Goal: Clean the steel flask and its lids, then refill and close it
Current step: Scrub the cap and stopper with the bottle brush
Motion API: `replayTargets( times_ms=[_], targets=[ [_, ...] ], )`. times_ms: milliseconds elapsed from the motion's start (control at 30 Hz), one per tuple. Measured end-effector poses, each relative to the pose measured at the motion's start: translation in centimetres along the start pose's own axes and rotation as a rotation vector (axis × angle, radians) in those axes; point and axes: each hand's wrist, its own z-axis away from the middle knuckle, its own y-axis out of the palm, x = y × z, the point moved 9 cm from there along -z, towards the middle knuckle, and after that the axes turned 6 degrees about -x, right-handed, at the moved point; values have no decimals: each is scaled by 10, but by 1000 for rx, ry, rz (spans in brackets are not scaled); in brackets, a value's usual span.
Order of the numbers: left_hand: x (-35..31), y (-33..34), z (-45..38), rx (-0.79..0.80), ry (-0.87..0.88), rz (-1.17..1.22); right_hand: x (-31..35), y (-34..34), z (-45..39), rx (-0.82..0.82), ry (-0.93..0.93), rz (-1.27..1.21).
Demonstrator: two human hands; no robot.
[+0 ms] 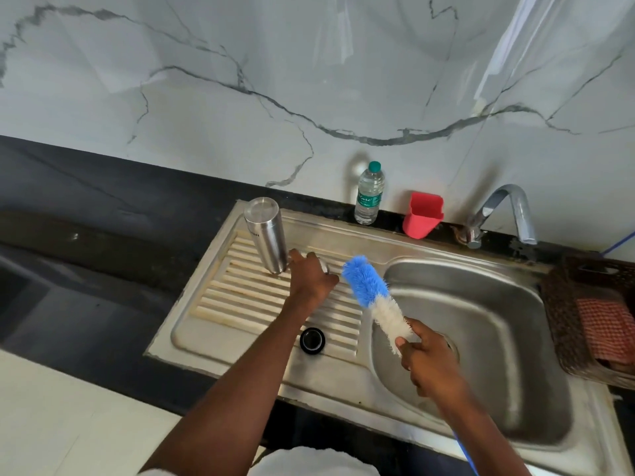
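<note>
Steel flask [265, 234] stands upside down on the sink's ribbed drainboard [240, 297] — left hand [312, 278] right beside it, fingers curled over a small steel lid [324, 266]. A black lid [312, 340] sits nearer the front edge. Right hand [427, 359] grips a blue-and-white bottle brush [372, 297] over the basin [481, 338].

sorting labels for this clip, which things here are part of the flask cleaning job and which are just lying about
Part of the job:
steel flask
black lid
bottle brush, held by the right hand
sink
tap

Lying about:
red holder
water bottle
wicker basket
</note>
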Motion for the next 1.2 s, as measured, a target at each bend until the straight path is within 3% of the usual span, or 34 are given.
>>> replayTargets(
  times_ms=[300, 467, 567, 667, 767, 900, 967, 1067, 1133, 1200],
  targets=[
    [-4, 14, -28, 73, 91, -371, 1, -6, -10, -21, -17, -8],
    [-9, 11, -24, 2, 179, -421, 1, 3, -18, 22, -30, 16],
    [-14, -5, -8, -149, 242, -285, -1, 4, -20, 18, -47, 39],
    [-2, -28, 27, -276, 291, 97, -2, 0, -18, -8, -84, 83],
    [46, -25, 57, -117, 277, 294, -5, -3, -14, -6, -118, 162],
    [98, -1, 82, 251, 306, -8, -7, 3, -11, 11, -160, 273],
    [102, 4, 95, 349, 287, -30, -10, 9, -6, 12, -169, 279],
    [92, 16, 106, 339, 326, -128, -18, 18, 1, 34, -160, 279],
    [87, 19, 105, 249, 321, -166, -24, 20, 5, 33, -150, 264],
    [88, 19, 103, 169, 276, -56, -26, 19, 8, 26, -162, 248]
  ],
)
